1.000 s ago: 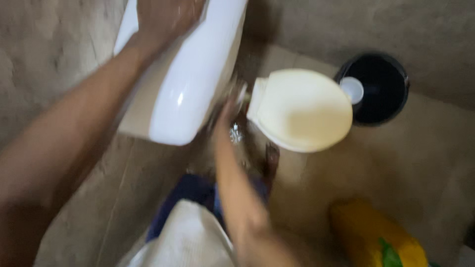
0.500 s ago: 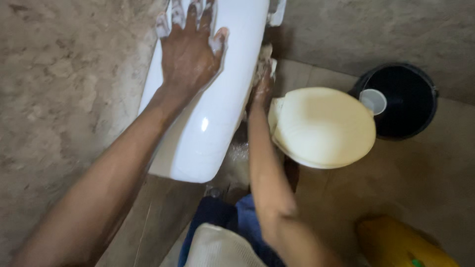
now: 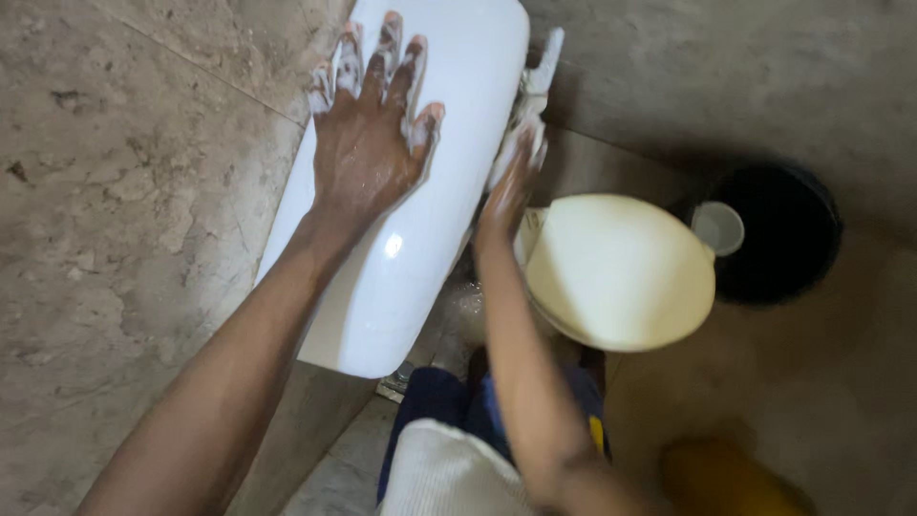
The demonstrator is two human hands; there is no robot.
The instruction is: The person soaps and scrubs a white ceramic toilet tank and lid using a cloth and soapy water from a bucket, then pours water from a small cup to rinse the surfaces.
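The white toilet cistern (image 3: 420, 191) runs lengthwise away from the person, directly under the left hand (image 3: 368, 143), which lies flat and spread on its lid, soapy fingers (image 3: 387, 57) gripping nothing. The right hand (image 3: 511, 182) works at the cistern's right flank, pressing a foamy white cloth (image 3: 535, 86); how tightly it closes is unclear. Right of that hand sits the cream toilet seat lid (image 3: 616, 272), then a black bucket (image 3: 793, 239) holding a small cup (image 3: 718, 227), on a brown tiled floor (image 3: 812, 382) by a marbled wall (image 3: 124, 210).
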